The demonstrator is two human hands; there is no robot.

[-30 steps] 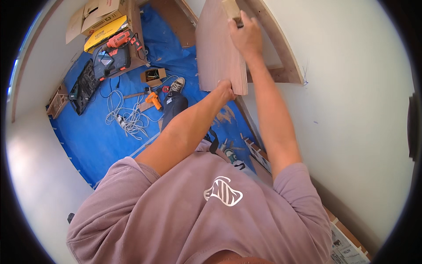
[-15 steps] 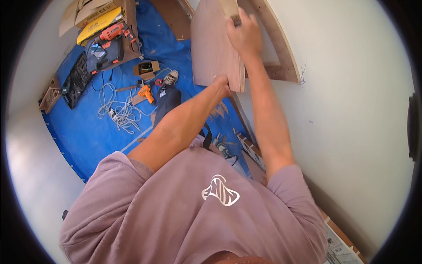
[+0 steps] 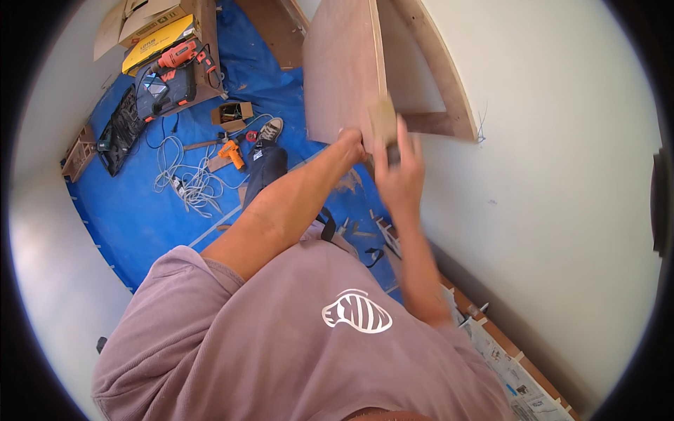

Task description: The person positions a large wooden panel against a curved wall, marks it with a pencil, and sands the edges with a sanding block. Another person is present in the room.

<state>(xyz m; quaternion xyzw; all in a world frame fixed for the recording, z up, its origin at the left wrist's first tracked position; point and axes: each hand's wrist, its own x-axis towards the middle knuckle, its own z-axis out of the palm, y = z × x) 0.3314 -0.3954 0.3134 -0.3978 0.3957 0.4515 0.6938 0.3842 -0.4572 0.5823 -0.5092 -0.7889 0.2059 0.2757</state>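
Wooden block (image 3: 382,119) closer along panel (image 3: 340,77)

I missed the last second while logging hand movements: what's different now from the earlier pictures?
The right hand has brought the pale block from farther up the wooden panel's edge to its near end, toward the person's body. Nothing was visibly grasped or released. The left hand still holds the panel's near end; the orange drill stays on the floor.

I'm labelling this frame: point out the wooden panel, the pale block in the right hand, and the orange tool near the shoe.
Wooden panel (image 3: 340,74), head view: middle of its broad face.
Pale block (image 3: 383,121), head view: its blurred face.
Orange tool (image 3: 230,151), head view: its body.
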